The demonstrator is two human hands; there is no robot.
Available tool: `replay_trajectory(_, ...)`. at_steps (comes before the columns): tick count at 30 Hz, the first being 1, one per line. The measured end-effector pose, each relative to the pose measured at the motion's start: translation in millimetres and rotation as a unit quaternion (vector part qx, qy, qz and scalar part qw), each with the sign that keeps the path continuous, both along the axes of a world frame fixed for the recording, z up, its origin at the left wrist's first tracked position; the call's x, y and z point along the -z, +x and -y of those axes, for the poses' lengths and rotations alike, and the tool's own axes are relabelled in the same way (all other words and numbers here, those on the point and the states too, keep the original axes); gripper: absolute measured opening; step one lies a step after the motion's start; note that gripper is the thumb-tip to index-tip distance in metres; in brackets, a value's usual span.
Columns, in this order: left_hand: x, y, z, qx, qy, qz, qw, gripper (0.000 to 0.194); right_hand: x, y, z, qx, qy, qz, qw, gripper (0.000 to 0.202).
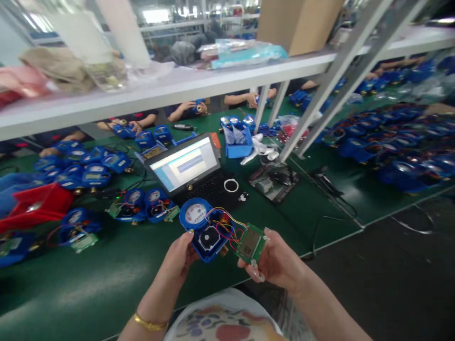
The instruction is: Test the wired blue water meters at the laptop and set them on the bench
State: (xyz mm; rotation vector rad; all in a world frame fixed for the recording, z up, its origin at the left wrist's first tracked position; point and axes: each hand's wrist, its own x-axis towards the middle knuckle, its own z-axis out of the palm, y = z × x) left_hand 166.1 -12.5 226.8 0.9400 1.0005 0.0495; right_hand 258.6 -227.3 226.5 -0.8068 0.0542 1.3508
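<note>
My left hand [181,253] grips a blue water meter [209,251] by its lower left side, thumb on the rim. The meter's housing lies open, showing a round white dial [195,213] and a black module [209,237] inside. Red, yellow and other thin wires [229,227] run from the housing to a green circuit board [251,244] with a small display. That board is held at its right and lower edges by the fingers of my right hand [273,263]. Both pieces are above the green table, close to my body.
A laptop [185,166] stands behind the meter, a white ring [231,185] on it. Opened meters with boards [80,229] and a red bin [39,206] are at left. A mouse [280,176] rests right. Many meters [401,142] fill the far right. A shelf [170,94] crosses above; co-workers' hands show behind.
</note>
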Motion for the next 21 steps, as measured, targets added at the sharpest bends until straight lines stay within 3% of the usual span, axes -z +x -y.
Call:
replay_trajectory(5, -6.1, -59.5, -44.8, -0.101, 0.012, 0.006, 0.995, 0.017, -8.7, -20.2, -69.1, -0.1, 0.003, 0.005, 0.995, 0.074)
replay_trajectory(9, 3.8, -115.1, -77.5, -0.153, 0.013, 0.033, 0.988, 0.025, -3.4, -50.4, -120.1, -0.155, 0.016, 0.01, 0.988, 0.069)
replay_trajectory(15, 46.3, -202.9, -137.6, -0.192, 0.051, 0.037, 0.979, 0.054, 33.6, -101.2, -196.3, -0.25, -0.061, 0.037, 0.965, 0.073)
replay_trajectory(21, 87.4, -271.0, -191.4, -0.205, 0.072, 0.005, 0.976, 0.062, 83.3, -148.1, -265.3, -0.331, -0.106, 0.209, 0.914, 0.074)
